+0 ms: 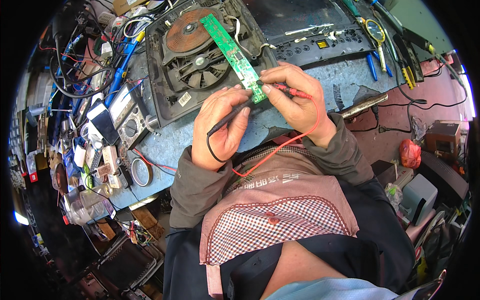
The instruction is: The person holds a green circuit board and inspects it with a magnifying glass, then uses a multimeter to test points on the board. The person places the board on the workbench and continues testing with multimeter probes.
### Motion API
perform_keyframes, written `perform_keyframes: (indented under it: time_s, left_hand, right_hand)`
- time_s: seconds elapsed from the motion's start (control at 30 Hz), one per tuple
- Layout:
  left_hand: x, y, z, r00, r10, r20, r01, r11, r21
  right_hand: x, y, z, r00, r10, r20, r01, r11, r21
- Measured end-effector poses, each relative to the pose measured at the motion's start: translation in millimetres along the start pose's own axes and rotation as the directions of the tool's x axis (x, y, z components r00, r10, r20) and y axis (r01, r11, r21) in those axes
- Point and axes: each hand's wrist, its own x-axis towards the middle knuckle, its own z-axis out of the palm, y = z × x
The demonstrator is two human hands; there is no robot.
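A long green circuit board (226, 45) lies diagonally over an opened cooker housing (170, 95) with a copper coil (190, 31) and a fan (204, 74). My left hand (220, 125) is closed on a black test probe (233, 112), whose tip points at the board's lower end. My right hand (295, 105) is closed around a red test probe (295, 92), its tip at the same end of the board; some fingertips are beside or on the board's edge. Red and black leads hang from the probes. An analog multimeter (130, 127) lies left of the housing.
A black panel (300, 20), a magnifier (375, 31), pliers (407, 75) and cables are at the back and right. A phone (102, 122), a metal ring (141, 170) and cluttered tools crowd the left. Boxes and a red bag (410, 153) are below the bench at right.
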Motion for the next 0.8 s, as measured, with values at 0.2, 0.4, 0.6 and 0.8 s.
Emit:
perform_keyframes:
  time_s: [0.2,0.4,0.6,0.8]
  left_hand:
    - [-1.9,-0.4,-1.9,0.999,-0.014,0.034,0.014,1.0,-0.012]
    - [-0.2,1.9,-0.5,1.0,-0.024,0.006,0.024,1.0,-0.008]
    - [-0.3,1.1,-0.3,1.0,-0.02,0.005,0.021,1.0,-0.005]
    - [-1.0,0.8,0.2,1.0,-0.016,0.0,0.016,1.0,-0.004]
  right_hand:
    - [0.5,0.1,0.1,1.0,-0.013,0.001,0.013,1.0,-0.001]
    - [0.2,0.9,0.5,1.0,-0.025,-0.001,0.025,1.0,0.005]
    - [0.0,0.9,0.8,1.0,-0.024,-0.002,0.024,1.0,0.014]
    - [2.7,3.6,7.0,0.991,-0.104,-0.085,0.108,0.993,0.04]
